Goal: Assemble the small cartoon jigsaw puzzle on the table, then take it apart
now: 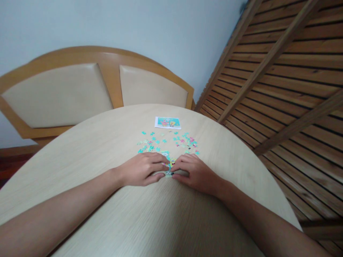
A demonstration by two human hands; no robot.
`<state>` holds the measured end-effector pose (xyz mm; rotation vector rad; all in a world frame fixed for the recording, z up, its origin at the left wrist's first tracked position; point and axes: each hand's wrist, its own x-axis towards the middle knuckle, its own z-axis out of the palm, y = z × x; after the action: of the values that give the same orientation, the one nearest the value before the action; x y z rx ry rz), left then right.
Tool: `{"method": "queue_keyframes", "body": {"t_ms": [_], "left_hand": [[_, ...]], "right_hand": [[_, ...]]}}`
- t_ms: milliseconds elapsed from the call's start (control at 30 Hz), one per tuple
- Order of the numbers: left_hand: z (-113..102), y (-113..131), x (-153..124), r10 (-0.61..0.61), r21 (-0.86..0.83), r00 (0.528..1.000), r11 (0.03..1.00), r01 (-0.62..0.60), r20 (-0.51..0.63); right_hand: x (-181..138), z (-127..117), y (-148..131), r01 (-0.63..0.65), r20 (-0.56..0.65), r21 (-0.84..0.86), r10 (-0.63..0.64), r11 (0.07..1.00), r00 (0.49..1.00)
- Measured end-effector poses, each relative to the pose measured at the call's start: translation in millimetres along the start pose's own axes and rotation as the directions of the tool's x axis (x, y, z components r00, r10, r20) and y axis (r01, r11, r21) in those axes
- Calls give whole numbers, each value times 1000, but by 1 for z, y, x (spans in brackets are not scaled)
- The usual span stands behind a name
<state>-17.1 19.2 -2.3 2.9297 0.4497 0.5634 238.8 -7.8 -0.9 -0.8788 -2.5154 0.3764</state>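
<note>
A partly joined jigsaw puzzle [165,154] lies flat on the table between my hands, with a yellow cartoon face showing on it. My left hand [146,168] rests at its left side, fingers stretched out and the tips touching the joined pieces. From the right, my right hand [194,173] brings its thumb and index finger close around a small puzzle piece [172,173] with a dark spot, at the puzzle's lower right edge. My fingers cover much of the joined part.
Loose puzzle pieces lie beyond my hands, a mostly teal group [150,142] on the left and a teal and pink group [186,140] on the right. Behind them lies a reference picture [168,122]. A cushioned bench back [107,78] stands past the round table [93,153]; slatted wood [281,78] is at right.
</note>
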Motion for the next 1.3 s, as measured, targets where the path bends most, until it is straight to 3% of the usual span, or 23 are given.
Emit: {"method": "queue_keyframes", "body": {"t_ms": [1300], "left_hand": [[1,0,0,7,-13,1000,1000,-7,-22]], "right_hand": [[-2,-7,-1,119,26,-48,-118,992,993]]}}
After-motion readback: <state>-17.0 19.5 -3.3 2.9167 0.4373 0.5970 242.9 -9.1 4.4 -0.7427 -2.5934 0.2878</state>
